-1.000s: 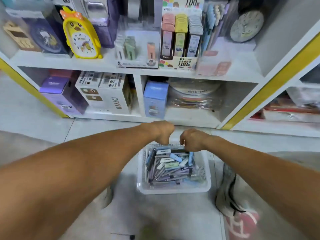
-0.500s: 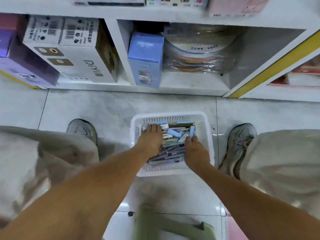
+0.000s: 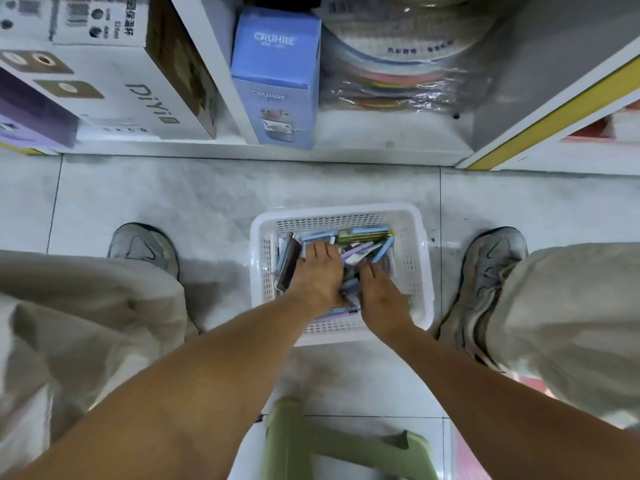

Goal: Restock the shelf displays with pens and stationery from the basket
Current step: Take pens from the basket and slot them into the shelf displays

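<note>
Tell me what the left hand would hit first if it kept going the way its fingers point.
The left hand points down and forward into the white basket. It already looks in contact with the pens and stationery, so they come first; beyond them, the basket's far wall. Depth is unclear.

I see a white lattice-walled basket [image 3: 417, 258] on the pale grey marbled floor [image 3: 207, 199], filled with pens [image 3: 367, 249] in blue, lilac and green. At far centre a light blue box [image 3: 277, 77]; nearest, a green stool [image 3: 311, 441]. Yellow trim [image 3: 554, 109] edges the white shelf [image 3: 346, 133].
</note>
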Demonstrator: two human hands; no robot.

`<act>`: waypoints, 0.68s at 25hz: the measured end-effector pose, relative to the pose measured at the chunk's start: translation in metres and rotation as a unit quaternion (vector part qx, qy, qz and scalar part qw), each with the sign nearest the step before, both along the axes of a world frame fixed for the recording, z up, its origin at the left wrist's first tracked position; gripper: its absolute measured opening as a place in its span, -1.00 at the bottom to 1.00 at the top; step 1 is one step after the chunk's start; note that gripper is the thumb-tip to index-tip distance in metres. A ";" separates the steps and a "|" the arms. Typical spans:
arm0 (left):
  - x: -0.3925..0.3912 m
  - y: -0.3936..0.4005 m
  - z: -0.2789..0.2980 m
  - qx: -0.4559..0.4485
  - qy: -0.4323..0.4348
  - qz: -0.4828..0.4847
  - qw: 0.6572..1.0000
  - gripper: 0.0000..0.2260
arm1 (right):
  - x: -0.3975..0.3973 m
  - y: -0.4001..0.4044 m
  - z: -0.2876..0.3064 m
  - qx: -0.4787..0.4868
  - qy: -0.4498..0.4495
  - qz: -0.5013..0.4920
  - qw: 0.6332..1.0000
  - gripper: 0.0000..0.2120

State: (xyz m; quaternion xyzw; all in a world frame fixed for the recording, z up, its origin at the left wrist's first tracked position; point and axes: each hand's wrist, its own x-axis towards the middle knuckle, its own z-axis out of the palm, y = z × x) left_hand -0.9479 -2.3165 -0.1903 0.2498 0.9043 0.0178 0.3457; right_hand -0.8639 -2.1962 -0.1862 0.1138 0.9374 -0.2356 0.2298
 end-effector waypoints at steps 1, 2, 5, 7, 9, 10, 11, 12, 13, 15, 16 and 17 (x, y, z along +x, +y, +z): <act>0.004 0.004 0.000 -0.006 0.012 0.017 1.000 -0.15 | -0.001 -0.001 0.000 -0.024 0.007 -0.007 1.000 -0.52; 0.006 0.009 0.000 -0.010 0.019 0.033 0.999 -0.15 | -0.002 -0.001 0.000 -0.039 0.013 -0.019 0.999 -0.52; 0.003 0.018 0.001 -0.006 -0.017 0.072 0.997 -0.12 | -0.005 0.008 -0.001 0.007 0.023 -0.088 0.996 -0.55; 0.006 0.024 0.001 -0.013 -0.002 0.073 0.997 -0.22 | -0.007 0.014 -0.002 0.044 0.015 -0.121 0.992 -0.63; 0.013 0.028 -0.001 -0.015 0.033 0.076 0.996 -0.30 | -0.007 0.015 -0.005 0.042 0.003 -0.119 0.992 -0.67; 0.017 0.028 -0.003 -0.010 0.042 0.079 0.996 -0.36 | -0.006 0.014 -0.007 0.036 -0.002 -0.118 0.992 -0.65; 0.019 0.028 -0.004 -0.001 0.044 0.079 0.996 -0.42 | -0.006 0.013 -0.008 0.028 -0.005 -0.122 0.992 -0.62; 0.018 0.026 -0.005 0.011 0.039 0.075 0.996 -0.47 | -0.006 0.013 -0.009 0.019 -0.003 -0.131 0.991 -0.60; 0.015 0.024 -0.006 0.022 0.028 0.070 0.997 -0.50 | -0.006 0.012 -0.009 0.010 0.003 -0.141 0.990 -0.60; 0.002 0.019 -0.004 0.042 -0.018 0.076 0.996 -0.50 | -0.009 0.012 -0.007 0.000 0.023 -0.154 0.988 -0.63; -0.007 0.016 -0.002 0.048 -0.050 0.083 0.994 -0.48 | -0.010 0.012 -0.004 -0.004 0.035 -0.157 0.987 -0.63; -0.015 0.013 0.000 0.049 -0.077 0.082 0.992 -0.45 | -0.012 0.012 -0.002 -0.008 0.048 -0.158 0.986 -0.62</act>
